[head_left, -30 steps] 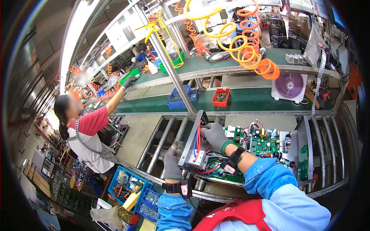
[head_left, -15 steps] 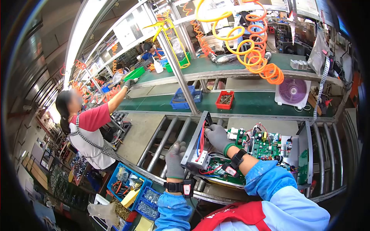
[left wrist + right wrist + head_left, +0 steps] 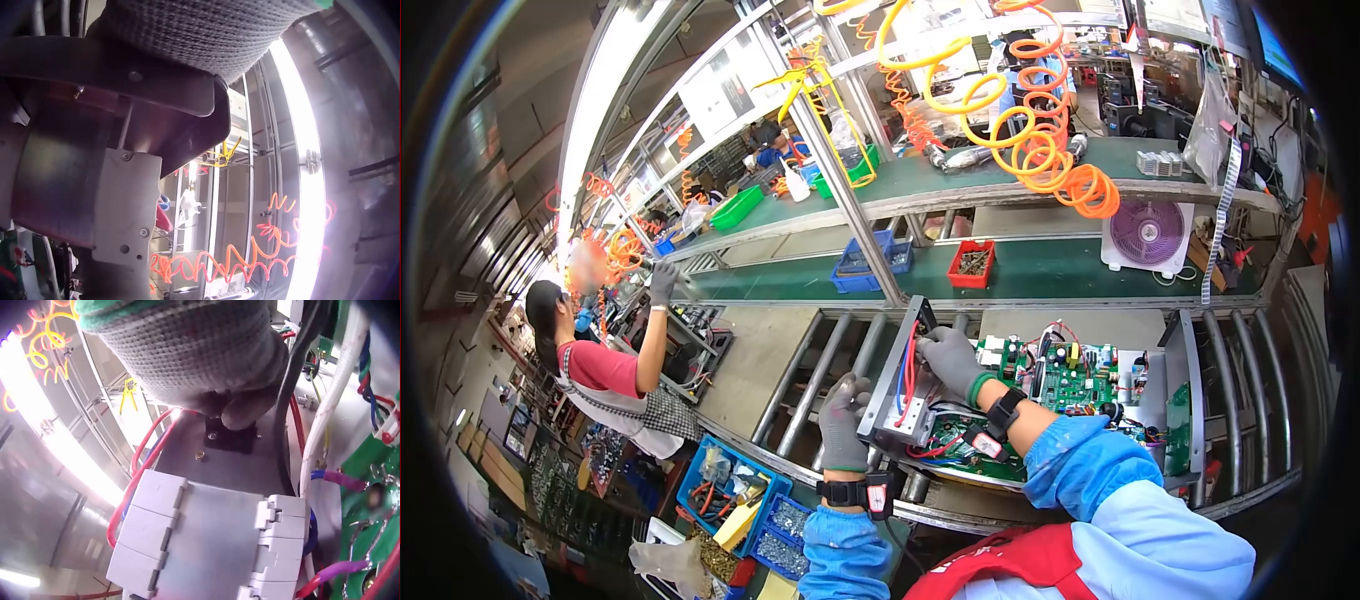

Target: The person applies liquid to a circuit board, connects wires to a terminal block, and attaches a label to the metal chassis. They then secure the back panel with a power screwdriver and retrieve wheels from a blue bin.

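Observation:
A metal chassis holds green circuit boards (image 3: 1085, 375) and has an upright grey end panel (image 3: 890, 385) on its left. My gloved right hand (image 3: 950, 360) reaches inside that panel. In the right wrist view, its thumb and bent fingers pinch at a small black part (image 3: 231, 439) on the metal wall, above a white-sided block (image 3: 215, 534). Red and blue wires (image 3: 907, 375) run down beside it. Outside the panel, my gloved left hand (image 3: 843, 425) stands close to its outer face with fingers loosely bent. In the left wrist view, the panel edge hides its fingertips.
The chassis stands on a roller conveyor (image 3: 815, 370). A blue bin (image 3: 730, 490) of tools and trays of small hardware (image 3: 780, 535) are at lower left. Behind are a red bin (image 3: 972, 265), a fan (image 3: 1147, 238) and orange coiled hoses (image 3: 1040, 140). Another person (image 3: 605, 370) works at left.
The other person has drawn their raised arm back from the green bin and leaned away to the left. My hands keep nearly the same places at the end panel; the head view shifts slightly.

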The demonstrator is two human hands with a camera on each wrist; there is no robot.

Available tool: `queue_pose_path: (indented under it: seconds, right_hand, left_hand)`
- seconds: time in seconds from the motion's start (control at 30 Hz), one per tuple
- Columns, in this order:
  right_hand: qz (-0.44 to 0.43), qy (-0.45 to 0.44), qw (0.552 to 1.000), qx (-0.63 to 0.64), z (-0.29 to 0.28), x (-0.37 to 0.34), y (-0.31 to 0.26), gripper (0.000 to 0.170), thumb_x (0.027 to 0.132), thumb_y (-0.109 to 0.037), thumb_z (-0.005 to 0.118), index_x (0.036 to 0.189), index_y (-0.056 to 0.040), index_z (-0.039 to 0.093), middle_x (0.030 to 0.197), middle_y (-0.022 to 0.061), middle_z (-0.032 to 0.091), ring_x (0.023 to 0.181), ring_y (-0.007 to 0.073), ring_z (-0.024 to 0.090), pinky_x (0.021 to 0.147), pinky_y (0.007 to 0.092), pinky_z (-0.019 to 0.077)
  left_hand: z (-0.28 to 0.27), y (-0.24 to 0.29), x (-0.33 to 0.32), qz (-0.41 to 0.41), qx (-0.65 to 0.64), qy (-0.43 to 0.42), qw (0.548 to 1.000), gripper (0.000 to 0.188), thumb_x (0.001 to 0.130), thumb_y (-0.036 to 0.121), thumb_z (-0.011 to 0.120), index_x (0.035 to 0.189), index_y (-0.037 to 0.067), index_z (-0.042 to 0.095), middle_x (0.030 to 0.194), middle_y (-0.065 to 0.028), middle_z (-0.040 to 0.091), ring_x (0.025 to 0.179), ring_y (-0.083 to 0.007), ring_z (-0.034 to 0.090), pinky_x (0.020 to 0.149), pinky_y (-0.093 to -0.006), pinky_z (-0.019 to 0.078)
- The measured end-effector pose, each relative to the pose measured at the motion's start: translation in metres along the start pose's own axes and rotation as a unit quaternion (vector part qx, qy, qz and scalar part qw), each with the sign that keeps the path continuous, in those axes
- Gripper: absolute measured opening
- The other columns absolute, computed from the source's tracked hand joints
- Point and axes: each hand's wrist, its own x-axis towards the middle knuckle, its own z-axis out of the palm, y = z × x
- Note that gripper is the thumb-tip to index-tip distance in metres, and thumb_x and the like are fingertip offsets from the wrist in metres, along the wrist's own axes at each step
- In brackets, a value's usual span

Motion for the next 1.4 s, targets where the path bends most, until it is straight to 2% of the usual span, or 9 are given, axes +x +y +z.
queue_pose_path:
  seconds: [0.27, 0.47, 0.53, 0.8, 0.9, 1.03, 1.13, 1.27, 1.4]
  right_hand:
    - [0.031, -0.026, 0.999, -0.035, -0.007, -0.004, -0.011, 0.03, 0.087, -0.026, 0.064, 0.095, 0.0021, 0.073, 0.083, 0.0172, 0.072, 0.077, 0.026, 0.071, 0.071, 0.0371, 0.0532]
    - [-0.02, 0.004, 1.0, 0.014, -0.002, -0.004, -0.007, 0.031, 0.086, -0.025, 0.063, 0.092, 0.004, 0.072, 0.078, 0.0151, 0.071, 0.07, 0.0226, 0.069, 0.065, 0.0357, 0.0532]
    - [0.052, -0.033, 0.998, 0.031, -0.008, -0.005, -0.015, 0.032, 0.086, -0.026, 0.062, 0.09, 0.0039, 0.072, 0.072, 0.0132, 0.069, 0.062, 0.0213, 0.067, 0.058, 0.0342, 0.0518]
    - [-0.007, 0.033, 0.999, -0.007, 0.003, 0.001, 0.003, 0.027, 0.086, -0.02, 0.056, 0.086, 0.0005, 0.073, 0.075, 0.0184, 0.07, 0.072, 0.0275, 0.071, 0.07, 0.0394, 0.0538]
    - [-0.051, -0.068, 0.99, -0.108, -0.01, 0.016, 0.009, 0.025, 0.083, -0.015, 0.055, 0.089, 0.0021, 0.072, 0.077, 0.0198, 0.071, 0.071, 0.0291, 0.071, 0.07, 0.0393, 0.0546]
    - [0.053, -0.033, 0.998, -0.032, -0.032, -0.006, -0.033, 0.025, 0.086, -0.005, 0.053, 0.1, 0.0021, 0.072, 0.079, 0.0105, 0.069, 0.066, 0.0169, 0.067, 0.052, 0.0322, 0.053]
    - [-0.007, -0.048, 0.998, 0.05, -0.035, -0.028, -0.062, 0.023, 0.085, -0.009, 0.058, 0.102, 0.0021, 0.07, 0.08, 0.0069, 0.068, 0.063, 0.0142, 0.064, 0.051, 0.0305, 0.0517]
    - [0.01, -0.273, 0.949, 0.159, -0.032, -0.063, -0.096, 0.022, 0.091, -0.019, 0.067, 0.103, -0.0002, 0.07, 0.079, 0.0044, 0.067, 0.064, 0.012, 0.063, 0.057, 0.0249, 0.0498]
    - [0.044, -0.313, 0.929, 0.194, -0.031, -0.075, -0.11, 0.02, 0.093, -0.02, 0.068, 0.1, -0.0017, 0.07, 0.079, 0.0035, 0.066, 0.065, 0.0108, 0.062, 0.058, 0.0232, 0.0481]
  left_hand:
    - [0.002, 0.002, -0.003, 0.044, 0.037, -0.005, 0.998, 0.03, 0.096, 0.018, 0.059, 0.122, 0.001, 0.058, 0.097, -0.0096, 0.066, 0.07, -0.0084, 0.059, 0.058, -0.0188, 0.0477]
    - [0.001, 0.003, -0.002, 0.021, 0.026, -0.005, 0.999, 0.031, 0.094, 0.014, 0.061, 0.122, 0.001, 0.058, 0.097, -0.0104, 0.067, 0.072, -0.012, 0.063, 0.06, -0.0232, 0.0522]
    - [0.003, 0.005, -0.006, 0.023, 0.025, 0.005, 0.999, 0.031, 0.093, 0.013, 0.062, 0.121, 0.0, 0.057, 0.097, -0.0116, 0.067, 0.071, -0.0125, 0.063, 0.06, -0.0245, 0.0534]
    - [-0.002, 0.002, 0.001, 0.055, 0.081, 0.015, 0.995, 0.032, 0.093, 0.011, 0.061, 0.122, -0.002, 0.058, 0.096, -0.0108, 0.067, 0.069, -0.0116, 0.063, 0.059, -0.024, 0.0529]
    - [0.0, 0.004, -0.003, 0.052, 0.071, 0.019, 0.996, 0.033, 0.092, 0.01, 0.061, 0.123, -0.003, 0.058, 0.095, -0.0101, 0.067, 0.069, -0.0113, 0.063, 0.059, -0.0235, 0.0526]
    - [0.015, 0.024, -0.02, 0.094, 0.088, 0.008, 0.992, 0.031, 0.092, 0.011, 0.061, 0.12, -0.002, 0.06, 0.093, -0.0081, 0.068, 0.064, -0.0074, 0.06, 0.051, -0.02, 0.0472]
    - [0.038, 0.051, -0.039, 0.115, 0.118, -0.023, 0.986, 0.026, 0.091, 0.011, 0.062, 0.114, -0.001, 0.064, 0.083, -0.0017, 0.063, 0.058, -0.0021, 0.051, 0.046, -0.0171, 0.0367]
    - [0.063, 0.07, -0.059, 0.117, 0.111, -0.08, 0.984, 0.022, 0.091, 0.01, 0.061, 0.109, -0.001, 0.067, 0.071, 0.0055, 0.053, 0.054, 0.0002, 0.039, 0.046, -0.0173, 0.0271]
    - [0.071, 0.073, -0.068, 0.099, 0.149, -0.137, 0.974, 0.033, 0.088, 0.012, 0.06, 0.115, -0.006, 0.063, 0.069, 0.0035, 0.051, 0.052, -0.0022, 0.041, 0.044, -0.0182, 0.0275]
